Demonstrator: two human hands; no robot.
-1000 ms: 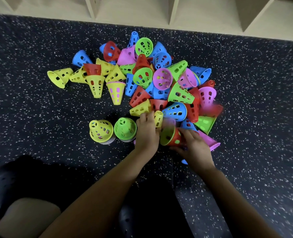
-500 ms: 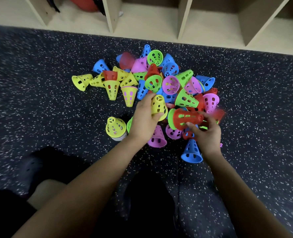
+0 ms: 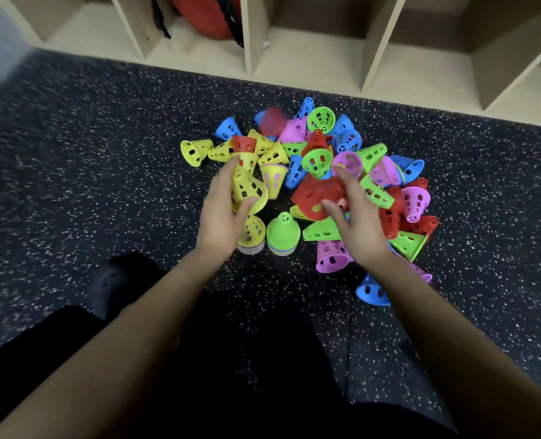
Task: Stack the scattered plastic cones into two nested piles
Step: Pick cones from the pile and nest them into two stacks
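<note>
- Two nested piles stand side by side nearest the person: yellow-topped pile (image 3: 252,236), green-topped pile (image 3: 283,232)
- Left hand (image 3: 221,217) grips a yellow cone (image 3: 247,188), lifted since a moment ago to just above the yellow-topped pile — likely its next layer
- Right hand (image 3: 358,226) holds a red cone (image 3: 316,194), raised off the heap
- Scattered cones (image 3: 326,160) beyond — most still loose

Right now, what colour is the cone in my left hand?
The cone is yellow, head view.
</note>
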